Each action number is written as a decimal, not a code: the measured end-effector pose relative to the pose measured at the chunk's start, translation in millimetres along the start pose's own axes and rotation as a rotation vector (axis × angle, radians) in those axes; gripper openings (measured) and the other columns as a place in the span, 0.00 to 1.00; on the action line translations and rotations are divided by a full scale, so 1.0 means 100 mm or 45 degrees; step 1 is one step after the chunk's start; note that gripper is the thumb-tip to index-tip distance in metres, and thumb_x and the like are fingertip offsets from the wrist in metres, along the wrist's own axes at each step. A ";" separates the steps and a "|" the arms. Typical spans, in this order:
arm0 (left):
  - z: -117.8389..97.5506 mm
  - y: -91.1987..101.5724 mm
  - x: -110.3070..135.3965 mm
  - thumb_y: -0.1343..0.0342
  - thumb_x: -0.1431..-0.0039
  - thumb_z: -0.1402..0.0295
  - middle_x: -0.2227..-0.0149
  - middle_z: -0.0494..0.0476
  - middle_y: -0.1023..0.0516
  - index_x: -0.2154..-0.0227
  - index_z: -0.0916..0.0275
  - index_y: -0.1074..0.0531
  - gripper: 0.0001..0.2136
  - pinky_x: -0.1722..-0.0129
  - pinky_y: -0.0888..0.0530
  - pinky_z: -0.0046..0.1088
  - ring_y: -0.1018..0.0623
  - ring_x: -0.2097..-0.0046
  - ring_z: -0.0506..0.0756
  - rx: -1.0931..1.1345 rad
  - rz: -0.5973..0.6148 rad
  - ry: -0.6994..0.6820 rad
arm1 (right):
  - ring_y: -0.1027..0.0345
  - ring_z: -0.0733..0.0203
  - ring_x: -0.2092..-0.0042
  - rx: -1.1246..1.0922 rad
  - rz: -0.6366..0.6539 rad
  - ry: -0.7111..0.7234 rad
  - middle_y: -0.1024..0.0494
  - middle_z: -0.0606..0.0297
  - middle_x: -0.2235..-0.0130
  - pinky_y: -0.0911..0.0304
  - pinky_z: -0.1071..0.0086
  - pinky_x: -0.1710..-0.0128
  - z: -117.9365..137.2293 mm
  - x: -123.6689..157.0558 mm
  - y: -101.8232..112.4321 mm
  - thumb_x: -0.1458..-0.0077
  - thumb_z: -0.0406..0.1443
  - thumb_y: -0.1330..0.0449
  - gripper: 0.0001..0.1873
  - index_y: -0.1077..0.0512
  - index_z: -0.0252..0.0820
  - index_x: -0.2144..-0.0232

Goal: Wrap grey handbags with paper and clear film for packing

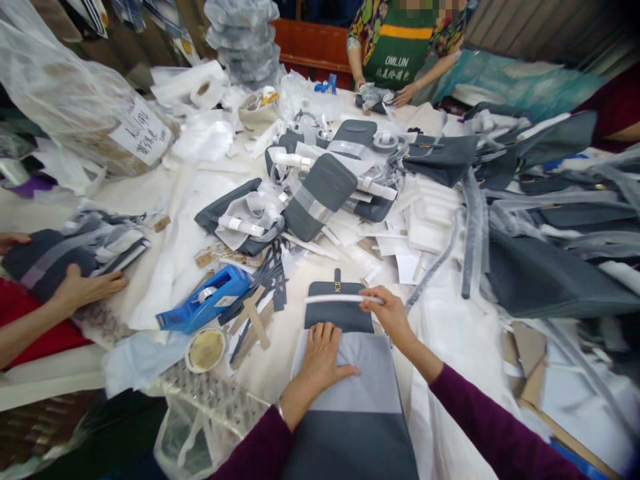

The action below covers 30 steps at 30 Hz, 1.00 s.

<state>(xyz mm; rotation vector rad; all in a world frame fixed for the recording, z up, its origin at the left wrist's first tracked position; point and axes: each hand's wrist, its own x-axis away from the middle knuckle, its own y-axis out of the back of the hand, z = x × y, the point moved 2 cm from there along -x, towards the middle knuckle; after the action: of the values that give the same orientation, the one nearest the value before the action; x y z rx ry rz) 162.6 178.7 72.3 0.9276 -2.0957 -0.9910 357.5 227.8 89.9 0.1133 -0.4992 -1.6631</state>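
Note:
A dark grey leather bag [345,400] lies in front of me, its middle covered by a light grey sheet. My left hand [320,357] rests flat on that sheet with fingers spread. My right hand [387,313] pinches the end of a thin white wrapped strip [340,299], held level across the bag's flap near its small gold clasp [337,287].
A blue tape dispenser [207,307] and a round tape roll [205,350] lie to the left. Grey bags, handles and white paper are heaped across the table [165,220]. Another person's hands [83,287] press on grey pieces at left. A person in a green apron [397,47] works at the far side.

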 end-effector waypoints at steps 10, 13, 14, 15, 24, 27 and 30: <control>0.00 -0.04 0.06 0.39 0.60 0.42 0.42 0.66 0.41 0.42 0.62 0.44 0.45 0.44 0.41 0.49 0.39 0.43 0.68 0.054 -0.050 0.009 | 0.29 0.62 0.59 0.471 0.473 -0.044 0.21 0.66 0.63 0.36 0.68 0.54 -0.41 0.26 -0.14 0.52 0.26 0.49 0.15 0.24 0.43 0.69; -0.01 -0.03 0.08 0.39 0.61 0.41 0.46 0.65 0.36 0.45 0.63 0.39 0.43 0.45 0.40 0.48 0.37 0.46 0.67 0.046 -0.061 0.030 | 0.30 0.60 0.59 0.573 0.534 0.023 0.22 0.64 0.65 0.37 0.67 0.56 -0.30 0.25 -0.16 0.49 0.27 0.49 0.13 0.25 0.43 0.71; -0.01 -0.03 0.08 0.39 0.62 0.40 0.47 0.64 0.35 0.45 0.63 0.39 0.44 0.45 0.41 0.49 0.37 0.46 0.67 0.040 -0.076 0.038 | 0.30 0.58 0.59 0.641 0.545 0.064 0.23 0.64 0.66 0.38 0.66 0.56 -0.27 0.26 -0.18 0.47 0.29 0.48 0.11 0.26 0.42 0.72; 0.00 -0.04 0.09 0.39 0.63 0.39 0.48 0.64 0.34 0.45 0.62 0.38 0.44 0.44 0.42 0.50 0.38 0.46 0.68 0.036 -0.091 0.043 | 0.31 0.57 0.59 0.723 0.560 0.110 0.24 0.63 0.66 0.39 0.64 0.56 -0.24 0.28 -0.21 0.45 0.32 0.48 0.10 0.26 0.42 0.72; 0.11 -0.19 0.13 0.45 0.59 0.37 0.44 0.63 0.38 0.41 0.55 0.42 0.43 0.41 0.48 0.54 0.40 0.42 0.69 0.074 -0.060 0.030 | 0.33 0.57 0.57 0.919 0.542 0.269 0.27 0.60 0.62 0.40 0.66 0.56 -0.27 0.42 -0.37 0.41 0.36 0.47 0.08 0.29 0.41 0.68; 0.06 -0.11 0.15 0.44 0.56 0.39 0.47 0.60 0.35 0.46 0.53 0.36 0.36 0.42 0.45 0.53 0.38 0.45 0.67 0.016 -0.079 -0.012 | 0.32 0.60 0.61 0.942 0.622 0.228 0.27 0.64 0.67 0.40 0.70 0.61 -0.23 0.27 -0.32 0.45 0.34 0.43 0.04 0.29 0.41 0.72; 0.02 -0.04 0.13 0.46 0.55 0.39 0.50 0.59 0.34 0.48 0.54 0.35 0.35 0.43 0.43 0.51 0.37 0.47 0.66 -0.011 -0.082 -0.028 | 0.33 0.61 0.59 0.986 0.582 0.184 0.27 0.63 0.62 0.40 0.71 0.59 -0.15 -0.06 -0.26 0.48 0.29 0.43 0.05 0.29 0.41 0.67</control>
<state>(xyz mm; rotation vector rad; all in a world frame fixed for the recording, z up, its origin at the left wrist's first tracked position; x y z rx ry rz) 155.0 167.0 71.3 0.9900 -2.0894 -1.0462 339.6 231.7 65.0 0.6334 -0.9575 -0.9402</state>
